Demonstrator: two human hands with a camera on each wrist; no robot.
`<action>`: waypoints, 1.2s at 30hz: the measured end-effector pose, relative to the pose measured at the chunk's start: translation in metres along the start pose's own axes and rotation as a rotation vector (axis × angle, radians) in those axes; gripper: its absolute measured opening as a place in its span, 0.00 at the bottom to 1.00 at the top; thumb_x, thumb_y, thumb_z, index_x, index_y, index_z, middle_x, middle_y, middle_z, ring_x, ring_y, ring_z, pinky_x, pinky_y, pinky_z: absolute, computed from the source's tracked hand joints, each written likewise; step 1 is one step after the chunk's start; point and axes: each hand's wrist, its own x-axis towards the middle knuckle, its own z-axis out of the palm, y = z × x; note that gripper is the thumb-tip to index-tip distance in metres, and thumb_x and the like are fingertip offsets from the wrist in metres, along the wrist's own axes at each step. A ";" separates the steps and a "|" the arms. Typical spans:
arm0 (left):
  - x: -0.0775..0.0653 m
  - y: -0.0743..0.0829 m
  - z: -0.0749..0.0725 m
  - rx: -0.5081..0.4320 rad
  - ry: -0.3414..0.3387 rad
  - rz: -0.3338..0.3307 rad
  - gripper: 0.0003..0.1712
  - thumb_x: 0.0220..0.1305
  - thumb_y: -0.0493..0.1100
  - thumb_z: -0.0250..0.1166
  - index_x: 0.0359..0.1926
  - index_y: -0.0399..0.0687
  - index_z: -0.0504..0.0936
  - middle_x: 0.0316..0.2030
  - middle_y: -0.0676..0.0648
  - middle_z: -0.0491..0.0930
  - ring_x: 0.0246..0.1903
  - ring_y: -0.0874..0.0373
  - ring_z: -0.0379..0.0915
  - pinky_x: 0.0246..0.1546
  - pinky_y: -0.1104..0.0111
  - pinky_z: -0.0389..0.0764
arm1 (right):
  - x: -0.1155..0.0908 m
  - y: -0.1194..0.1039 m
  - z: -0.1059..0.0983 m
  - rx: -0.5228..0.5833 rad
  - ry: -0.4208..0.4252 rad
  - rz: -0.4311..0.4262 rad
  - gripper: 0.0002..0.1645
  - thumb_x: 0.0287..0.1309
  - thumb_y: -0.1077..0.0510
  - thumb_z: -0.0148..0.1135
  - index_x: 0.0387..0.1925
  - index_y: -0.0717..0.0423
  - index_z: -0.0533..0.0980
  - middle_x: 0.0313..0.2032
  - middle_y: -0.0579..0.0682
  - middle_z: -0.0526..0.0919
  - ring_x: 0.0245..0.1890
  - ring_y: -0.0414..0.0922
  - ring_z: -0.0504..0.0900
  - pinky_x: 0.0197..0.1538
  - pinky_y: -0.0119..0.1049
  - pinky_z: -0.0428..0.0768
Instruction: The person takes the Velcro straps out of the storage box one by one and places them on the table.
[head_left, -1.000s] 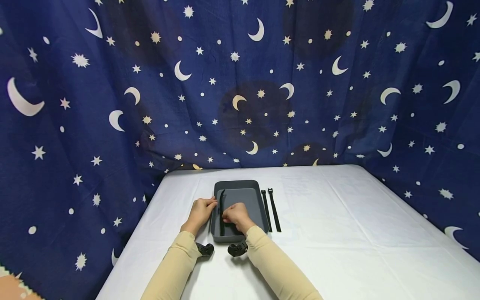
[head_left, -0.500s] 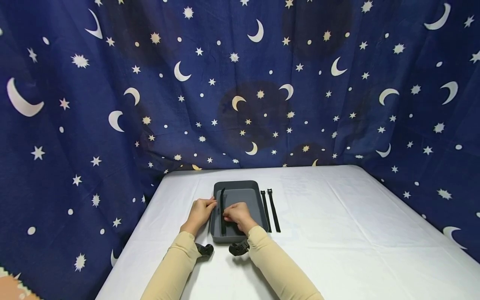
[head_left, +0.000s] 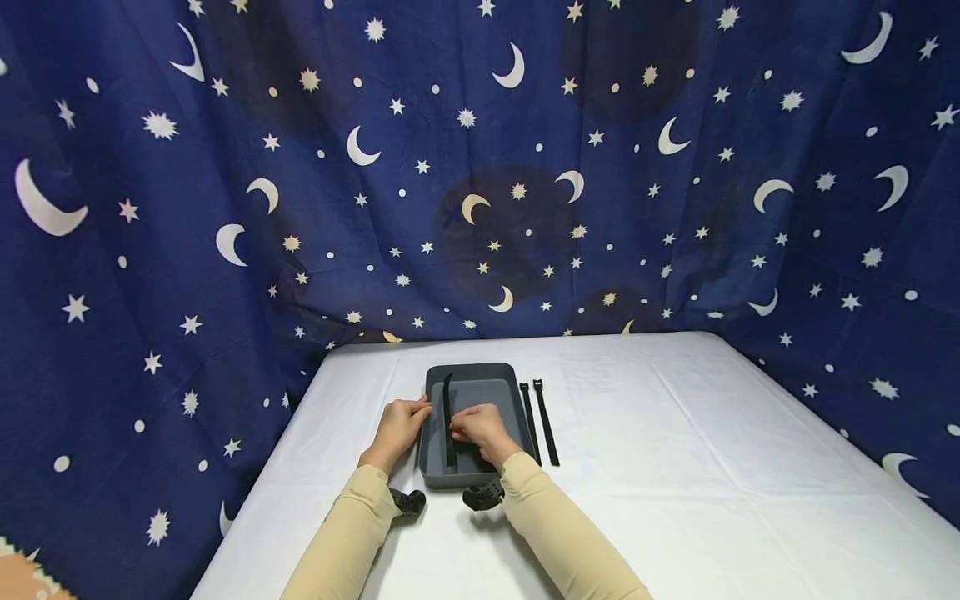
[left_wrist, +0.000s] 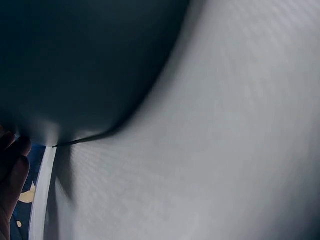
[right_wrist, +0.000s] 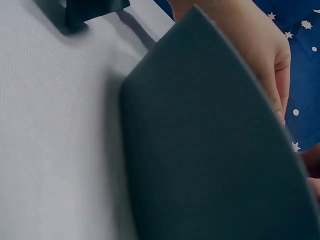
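Observation:
A dark grey rectangular tray [head_left: 517, 421] stands on the white table. My left hand [head_left: 399, 429] holds the tray's left rim, thumb and fingertips right at the edge; the left wrist view catches only its dark fingers [left_wrist: 15, 170] at the tray wall. Inside the tray a long black strap [head_left: 447, 400] runs front to back near the left side, its far end slightly curved. My right hand [head_left: 482, 429] reaches over the tray and pinches this strap around its middle with curled fingers. In the right wrist view the tray's wall hides most of the right hand.
Two more black straps with buckle ends, a nearer strap [head_left: 531, 421] and an outer strap [head_left: 547, 421], lie side by side just right of the tray. A star-and-moon curtain [head_left: 480, 208] hangs behind the white table [head_left: 675, 433].
My right hand has shifted slightly to the right, carrying the strap a little away from the tray's left wall. The left hand stays at the rim.

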 end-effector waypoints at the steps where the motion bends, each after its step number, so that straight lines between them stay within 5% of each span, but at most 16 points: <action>1: 0.000 0.000 0.000 -0.002 0.000 0.002 0.12 0.67 0.37 0.66 0.46 0.32 0.87 0.52 0.38 0.83 0.55 0.43 0.81 0.59 0.52 0.81 | 0.000 0.000 -0.001 0.006 -0.002 -0.001 0.11 0.54 0.74 0.62 0.40 0.75 0.82 0.32 0.52 0.84 0.21 0.32 0.81 0.29 0.23 0.84; 36: 0.000 -0.004 0.003 0.011 0.003 -0.006 0.12 0.67 0.37 0.66 0.46 0.33 0.87 0.52 0.40 0.84 0.55 0.43 0.81 0.60 0.52 0.80 | 0.006 -0.019 -0.038 0.068 0.030 -0.022 0.14 0.53 0.75 0.61 0.43 0.75 0.81 0.32 0.52 0.85 0.20 0.32 0.81 0.30 0.23 0.85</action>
